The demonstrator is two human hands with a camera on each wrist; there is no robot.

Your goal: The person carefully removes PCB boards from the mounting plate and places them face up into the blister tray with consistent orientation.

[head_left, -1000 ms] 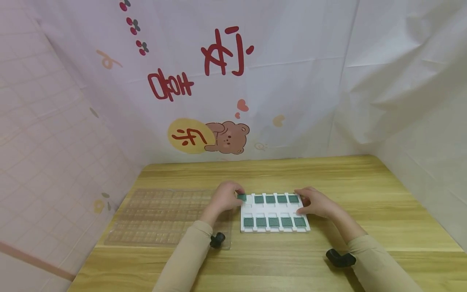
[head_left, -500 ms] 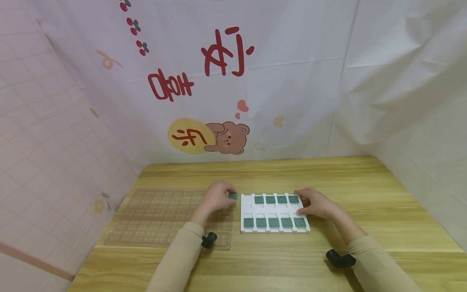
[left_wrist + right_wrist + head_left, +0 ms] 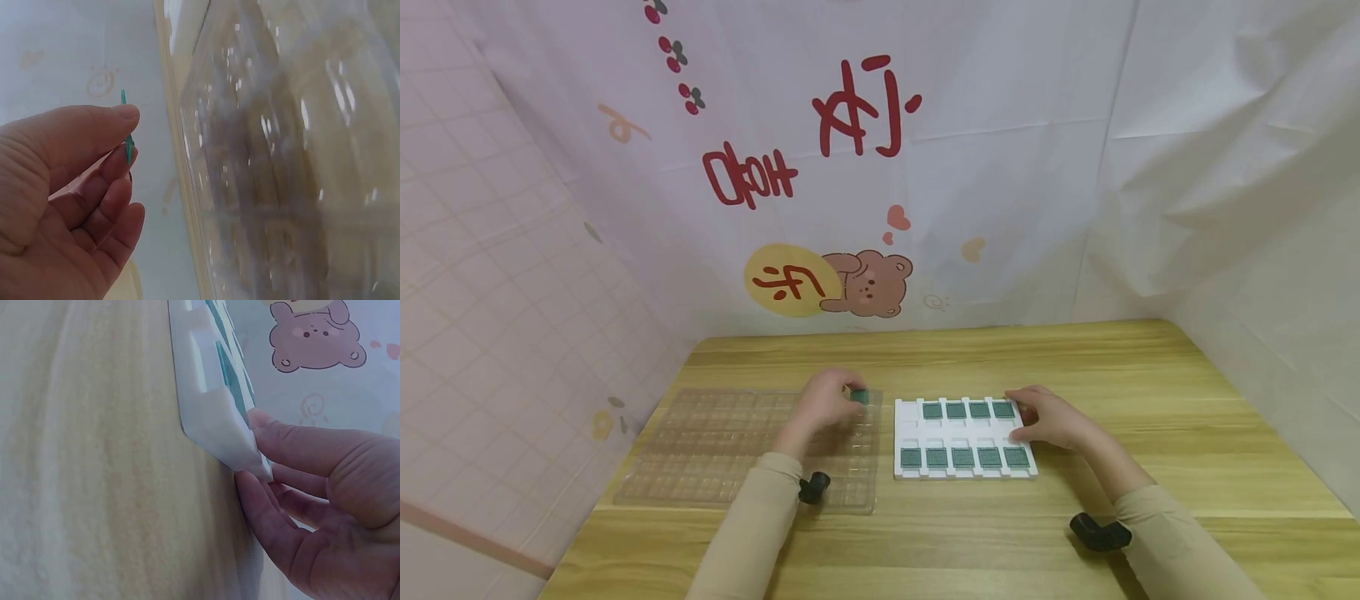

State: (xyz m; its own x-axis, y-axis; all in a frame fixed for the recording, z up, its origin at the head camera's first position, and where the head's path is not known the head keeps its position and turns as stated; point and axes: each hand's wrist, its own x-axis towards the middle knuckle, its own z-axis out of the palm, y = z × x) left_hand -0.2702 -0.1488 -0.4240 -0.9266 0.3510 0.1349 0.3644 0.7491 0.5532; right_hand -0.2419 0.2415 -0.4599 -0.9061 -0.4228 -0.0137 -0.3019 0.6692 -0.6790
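My left hand (image 3: 824, 402) pinches a small green square chip (image 3: 860, 397) between thumb and fingers, above the far right corner of the clear plastic tray (image 3: 722, 446). In the left wrist view the chip (image 3: 129, 150) is seen edge-on, with the ribbed clear tray (image 3: 281, 156) beside it. My right hand (image 3: 1051, 417) grips the right end of a white tray (image 3: 958, 429). That tray holds two rows of green chips; the slot at its far left corner has no chip. In the right wrist view, the thumb lies on the white tray's edge (image 3: 215, 419), fingers below.
Both trays lie side by side on a wooden table (image 3: 955, 533), with a narrow gap between them. A printed white cloth (image 3: 1015, 208) hangs behind the table. Black wrist mounts (image 3: 1099, 532) sit near both sleeves.
My left hand has moved left with the chip, away from the white tray's far left slot and over the clear tray. The right hand and white tray have stayed put.
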